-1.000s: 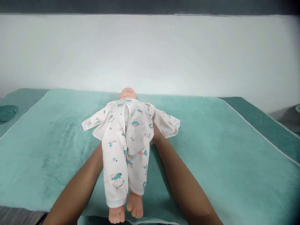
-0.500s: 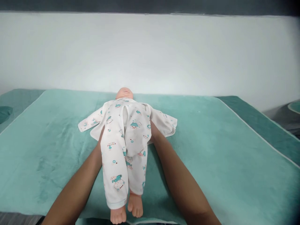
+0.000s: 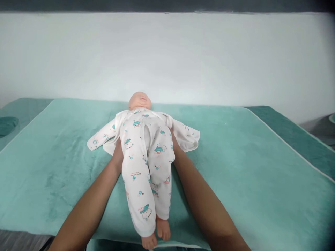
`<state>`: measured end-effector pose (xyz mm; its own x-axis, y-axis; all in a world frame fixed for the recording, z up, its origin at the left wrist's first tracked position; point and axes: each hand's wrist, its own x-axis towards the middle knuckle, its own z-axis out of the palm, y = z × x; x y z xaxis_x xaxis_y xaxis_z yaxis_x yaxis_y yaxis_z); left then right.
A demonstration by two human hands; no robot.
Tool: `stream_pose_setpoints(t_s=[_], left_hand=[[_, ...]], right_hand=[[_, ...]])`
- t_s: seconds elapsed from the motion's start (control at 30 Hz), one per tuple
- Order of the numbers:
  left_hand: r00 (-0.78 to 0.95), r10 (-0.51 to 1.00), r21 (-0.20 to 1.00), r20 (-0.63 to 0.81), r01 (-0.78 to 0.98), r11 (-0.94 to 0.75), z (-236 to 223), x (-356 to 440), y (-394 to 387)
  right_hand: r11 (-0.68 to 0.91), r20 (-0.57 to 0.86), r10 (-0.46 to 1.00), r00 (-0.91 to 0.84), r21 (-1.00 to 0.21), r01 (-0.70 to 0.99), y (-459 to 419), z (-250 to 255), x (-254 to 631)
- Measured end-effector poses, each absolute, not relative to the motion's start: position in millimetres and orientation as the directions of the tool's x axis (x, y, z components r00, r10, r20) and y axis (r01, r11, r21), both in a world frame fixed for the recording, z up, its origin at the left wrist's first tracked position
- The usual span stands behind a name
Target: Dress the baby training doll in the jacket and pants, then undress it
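Observation:
A baby doll (image 3: 144,150) in a white printed sleepsuit lies face up on a teal blanket (image 3: 235,164), head far from me, bare feet near the front edge. Its empty sleeves spread out to both sides. My left hand (image 3: 117,153) is tucked under the doll's left flank, with only the wrist and the base of the hand showing. My right hand (image 3: 174,143) reaches under the doll's right side, and its fingers are hidden beneath the body and cloth. Both forearms run up from the bottom of the view alongside the doll's legs.
A white wall (image 3: 167,55) rises right behind the bed. Darker teal bedding (image 3: 295,136) shows past the blanket's white-trimmed edges at the right and far left. A dark teal object (image 3: 7,123) sits at the left edge.
The doll's torso has risen and its legs have swung toward the right. More of my left wrist now shows beside the doll's flank.

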<state>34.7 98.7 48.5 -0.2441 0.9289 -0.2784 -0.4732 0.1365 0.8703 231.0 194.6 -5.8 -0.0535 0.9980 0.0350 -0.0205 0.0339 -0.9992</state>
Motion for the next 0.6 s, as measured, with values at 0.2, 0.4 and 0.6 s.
stream_pose_setpoints(t_s=[0.2,0.4,0.6], left_hand=[[-0.331,0.932,0.942,-0.146,-0.335,0.028,55.6,34.7,99.6],[-0.369,0.928,0.967,-0.049,-0.252,-0.049,53.5,33.5,100.9],[-0.385,0.923,0.978,0.015,-0.185,-0.093,45.3,28.6,104.8]], right_hand=[[0.046,0.052,0.997,-0.065,-0.995,-0.094,193.9,-7.6,231.2],[-0.006,0.001,0.998,-0.069,-0.994,-0.112,185.5,6.6,230.0],[-0.022,-0.012,0.996,-0.088,-0.993,-0.113,183.9,12.6,227.1]])
